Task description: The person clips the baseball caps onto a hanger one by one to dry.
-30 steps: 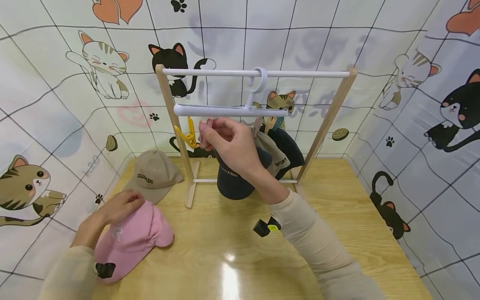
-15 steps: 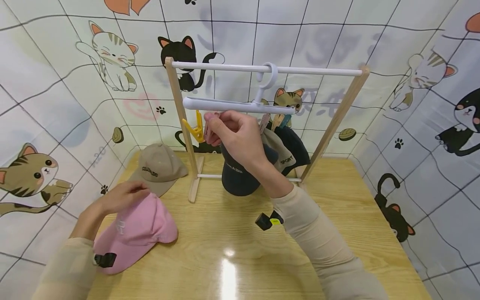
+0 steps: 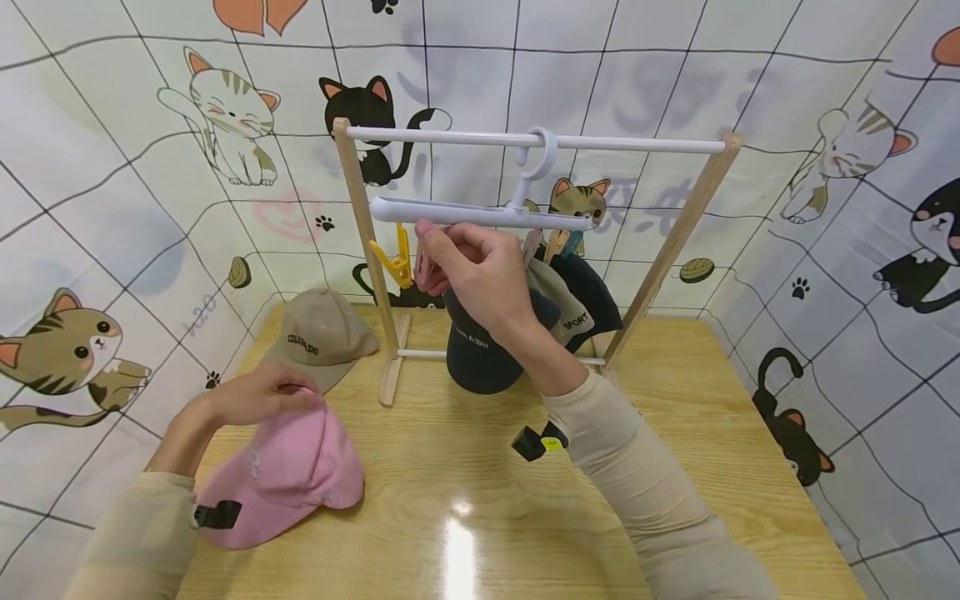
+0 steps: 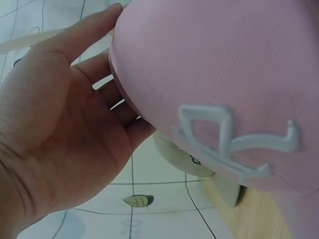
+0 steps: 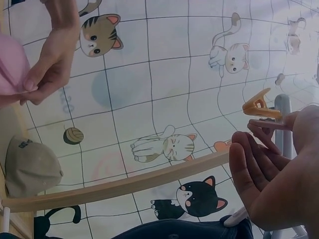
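At the head view's lower left, the left hand (image 3: pixel 251 396) pinches the edge of a pink fabric baseball cap (image 3: pixel 300 471), below and left of the right hand (image 3: pixel 487 279), which pinches a slim pink clothespin (image 3: pixel 424 273) under a horizontal white plastic hanger (image 3: pixel 457 213).

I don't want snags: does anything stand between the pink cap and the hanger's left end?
Possibly: the left post stands close by, towards the pink cap; depth is unclear. Below the hanger in the head view are the yellow clip and right hand, pinching a pink clip.
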